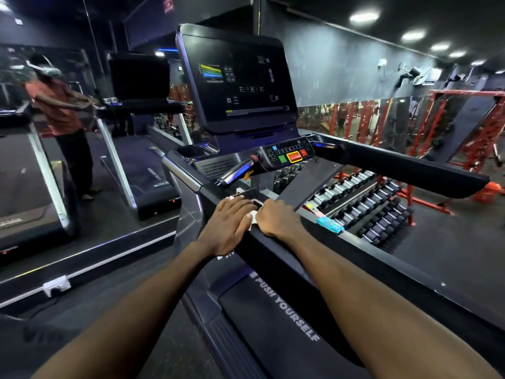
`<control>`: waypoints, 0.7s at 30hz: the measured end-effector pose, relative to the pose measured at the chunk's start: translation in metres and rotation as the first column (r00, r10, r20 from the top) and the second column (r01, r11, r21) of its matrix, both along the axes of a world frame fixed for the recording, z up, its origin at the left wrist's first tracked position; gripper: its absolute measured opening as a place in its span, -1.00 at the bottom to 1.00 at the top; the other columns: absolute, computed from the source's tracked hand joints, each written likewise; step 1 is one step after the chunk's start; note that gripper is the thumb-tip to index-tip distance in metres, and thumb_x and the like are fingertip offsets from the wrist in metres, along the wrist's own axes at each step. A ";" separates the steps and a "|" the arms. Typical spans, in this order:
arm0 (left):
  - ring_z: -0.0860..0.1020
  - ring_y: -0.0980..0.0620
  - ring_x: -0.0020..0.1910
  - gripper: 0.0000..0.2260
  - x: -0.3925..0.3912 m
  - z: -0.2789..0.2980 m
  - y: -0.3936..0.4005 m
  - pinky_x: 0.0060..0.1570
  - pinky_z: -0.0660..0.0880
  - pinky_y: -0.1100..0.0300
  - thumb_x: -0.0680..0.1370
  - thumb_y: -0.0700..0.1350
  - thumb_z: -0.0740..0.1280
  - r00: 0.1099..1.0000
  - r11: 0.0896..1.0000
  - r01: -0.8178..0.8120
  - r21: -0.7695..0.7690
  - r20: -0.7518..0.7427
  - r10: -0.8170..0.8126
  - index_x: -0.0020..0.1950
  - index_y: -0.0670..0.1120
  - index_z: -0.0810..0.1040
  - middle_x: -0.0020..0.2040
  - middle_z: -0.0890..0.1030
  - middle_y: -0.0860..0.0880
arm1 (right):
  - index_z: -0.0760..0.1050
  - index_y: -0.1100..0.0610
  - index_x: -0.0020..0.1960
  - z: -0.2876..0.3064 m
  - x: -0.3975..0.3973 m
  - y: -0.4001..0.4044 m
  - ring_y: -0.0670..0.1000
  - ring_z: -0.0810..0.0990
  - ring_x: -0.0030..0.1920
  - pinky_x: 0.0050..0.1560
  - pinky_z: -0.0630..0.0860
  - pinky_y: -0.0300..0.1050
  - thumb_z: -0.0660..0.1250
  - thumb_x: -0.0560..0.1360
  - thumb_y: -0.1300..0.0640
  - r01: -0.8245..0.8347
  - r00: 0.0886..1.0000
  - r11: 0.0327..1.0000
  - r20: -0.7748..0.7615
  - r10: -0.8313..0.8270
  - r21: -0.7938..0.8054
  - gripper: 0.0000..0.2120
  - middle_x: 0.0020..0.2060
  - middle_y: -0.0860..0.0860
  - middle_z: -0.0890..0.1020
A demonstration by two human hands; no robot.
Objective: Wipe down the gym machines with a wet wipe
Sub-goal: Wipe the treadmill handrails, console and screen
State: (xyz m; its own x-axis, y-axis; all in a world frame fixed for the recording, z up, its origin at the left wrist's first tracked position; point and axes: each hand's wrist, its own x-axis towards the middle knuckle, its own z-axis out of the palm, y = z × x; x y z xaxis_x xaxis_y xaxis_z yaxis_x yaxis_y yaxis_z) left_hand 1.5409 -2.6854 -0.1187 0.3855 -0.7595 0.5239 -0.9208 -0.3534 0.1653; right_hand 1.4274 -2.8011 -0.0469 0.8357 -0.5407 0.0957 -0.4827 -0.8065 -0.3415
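Both hands on the treadmill handrail (276, 242): left hand (228, 224) flat pressing wet wipe (252, 216), right hand (276, 218) gripping rail.

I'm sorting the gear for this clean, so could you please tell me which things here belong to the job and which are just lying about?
In the job:
- wipe, white, between both hands
- left hand, flat on it
- right hand, curled at its edge
- treadmill rail
- blue packet, perhaps the wipes

Lying about:
- dumbbells
- red racks
- orange bucket
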 end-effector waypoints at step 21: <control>0.06 0.01 0.59 -0.34 0.125 0.006 0.022 0.50 -0.09 -0.11 0.57 0.18 -0.29 0.968 0.971 -0.239 -0.008 -0.084 0.237 0.54 0.00 0.30 0.55 0.28 0.03 | 0.53 0.21 0.23 0.002 0.108 0.035 0.28 0.53 0.24 0.23 0.47 0.11 0.13 0.58 0.07 -0.049 0.997 0.997 0.057 0.053 -0.059 -0.65 0.24 0.20 0.56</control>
